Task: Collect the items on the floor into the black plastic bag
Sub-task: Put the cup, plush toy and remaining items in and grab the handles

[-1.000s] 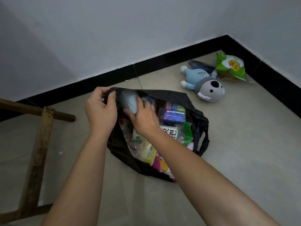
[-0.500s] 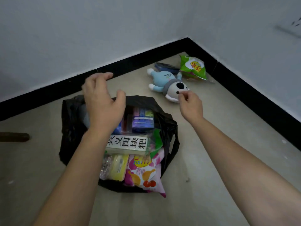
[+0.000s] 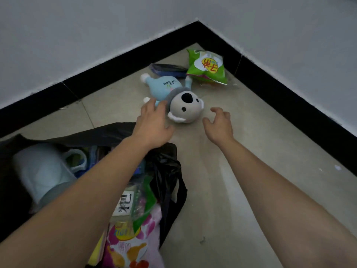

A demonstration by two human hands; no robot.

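Nearest: black plastic bag (image 3: 168,171) lies open on the floor (image 3: 241,171) at lower left, crammed with goods: pink snack packet (image 3: 131,242), pale blue jug (image 3: 44,175), other packs. Both forearms reach past it.

Left hand (image 3: 154,122): fingers straight and spread, tips at the collar of the plush koala (image 3: 183,107); touching or just above it, cannot tell. Right hand (image 3: 219,123): fingers loosely curled, wide, holding nothing, just beside the toy's head but apart from it.

Toy lies face up, head toward the bag. Beyond it lie a flat dark blue item (image 3: 168,68) and a green snack packet (image 3: 207,67), near the corner skirting (image 3: 289,97).

Step in hand, as I judge: reaching for the toy; three items not yet bagged. Next move calls for both hands closing round the soft head and body, then a lift back to the bag mouth. The bag is crowded, so the toy likely needs pressing in.
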